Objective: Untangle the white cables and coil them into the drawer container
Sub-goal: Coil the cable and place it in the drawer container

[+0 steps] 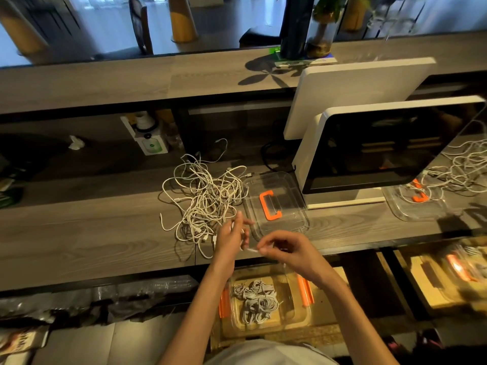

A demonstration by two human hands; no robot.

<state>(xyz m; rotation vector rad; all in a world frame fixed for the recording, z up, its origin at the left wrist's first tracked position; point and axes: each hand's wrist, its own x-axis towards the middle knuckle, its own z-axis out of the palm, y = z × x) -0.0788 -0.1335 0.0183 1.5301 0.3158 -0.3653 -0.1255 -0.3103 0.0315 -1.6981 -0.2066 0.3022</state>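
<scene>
A tangled pile of white cables [203, 198] lies on the grey wooden counter. Just right of it rests a clear lid with an orange handle [271, 205]. Below the counter edge, a clear drawer container with orange clips [297, 312] holds several coiled white cables [257, 301]. My left hand [230, 238] hovers at the pile's near right edge with a white cable looped around its fingers. My right hand [283, 250] pinches the white end of that cable between thumb and forefinger, close to the left hand.
A white monitor [382, 151] stands on the counter to the right of the lid, its dark screen mirroring the cables. A second white panel [350, 88] stands behind it. A small white box [147, 135] sits on the back shelf; a potted plant [319, 30] stands on the upper ledge.
</scene>
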